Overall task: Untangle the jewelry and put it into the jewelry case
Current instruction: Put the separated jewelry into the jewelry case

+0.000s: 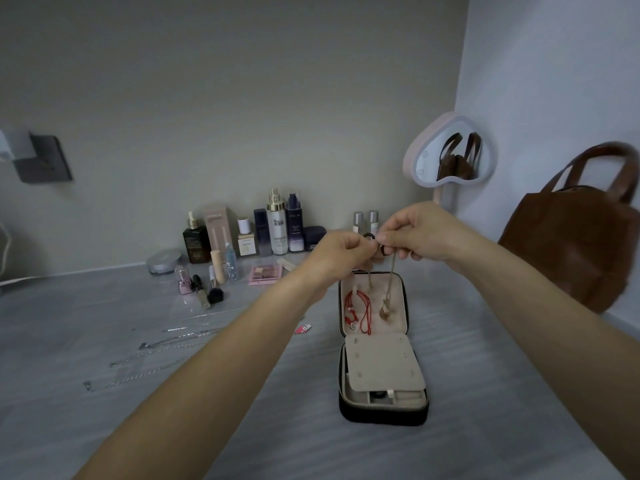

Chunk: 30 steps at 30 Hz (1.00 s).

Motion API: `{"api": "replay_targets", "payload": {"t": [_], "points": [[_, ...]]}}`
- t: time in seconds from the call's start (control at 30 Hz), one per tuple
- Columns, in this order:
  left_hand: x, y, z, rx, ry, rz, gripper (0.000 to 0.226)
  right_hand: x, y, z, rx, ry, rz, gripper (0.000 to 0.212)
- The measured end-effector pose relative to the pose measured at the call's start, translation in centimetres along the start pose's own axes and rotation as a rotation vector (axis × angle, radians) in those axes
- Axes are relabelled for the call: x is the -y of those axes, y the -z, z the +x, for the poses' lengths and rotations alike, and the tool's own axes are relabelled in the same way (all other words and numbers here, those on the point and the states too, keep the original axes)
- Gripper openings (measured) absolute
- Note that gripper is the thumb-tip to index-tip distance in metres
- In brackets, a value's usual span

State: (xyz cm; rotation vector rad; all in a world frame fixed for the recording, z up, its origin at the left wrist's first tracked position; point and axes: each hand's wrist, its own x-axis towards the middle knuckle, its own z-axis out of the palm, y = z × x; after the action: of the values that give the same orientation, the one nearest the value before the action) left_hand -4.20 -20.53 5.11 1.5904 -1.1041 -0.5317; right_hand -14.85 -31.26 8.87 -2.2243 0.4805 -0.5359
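Gold necklace (393,268) hangs straight down, long axis vertical, lower end over the open lid of the jewelry case (382,415); left hand (341,252) and right hand (419,233) both pinch its top, fingertips close together; case directly beneath; judged next: lower straight down

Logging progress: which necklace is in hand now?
The gold chain, pinched by left hand and right hand above the jewelry case; the red cord lies in its lid, silver chains on the table.
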Motion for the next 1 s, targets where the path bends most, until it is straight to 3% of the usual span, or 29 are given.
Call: {"api": "replay_targets", "payload": {"t": [0.13, 0.3, 0.4, 0.6, 0.8, 1.0], "points": [[1.1, -0.6, -0.2, 0.056, 0.042, -0.070, 0.011, 0.0, -0.1, 0.4, -0.014, 0.014, 0.048, 0.005], [3.2, -2.1, -0.8, 0.179, 0.070, -0.231, 0.020, -0.6, -0.3, 0.3, -0.044, -0.019, 0.106, 0.004], [4.2, -2.4, -1.2, 0.171, 0.111, -0.276, 0.026, -1.6, -0.1, -0.1, -0.086, -0.047, 0.140, 0.008], [4.0, -1.9, -1.2, 0.066, 0.056, 0.051, 0.018, -4.3, -0.5, -1.4, -0.084, -0.183, 0.151, 0.008], [3.4, -1.7, -0.6, 0.057, 0.067, 0.157, 0.020, -5.6, -2.4, -1.9, -0.001, -0.209, 0.064, 0.008], [3.2, -1.4, -0.5, 0.062, 0.083, 0.239, 0.015, -5.2, -4.2, -2.2, 0.161, -0.168, 0.279, 0.041]]}}
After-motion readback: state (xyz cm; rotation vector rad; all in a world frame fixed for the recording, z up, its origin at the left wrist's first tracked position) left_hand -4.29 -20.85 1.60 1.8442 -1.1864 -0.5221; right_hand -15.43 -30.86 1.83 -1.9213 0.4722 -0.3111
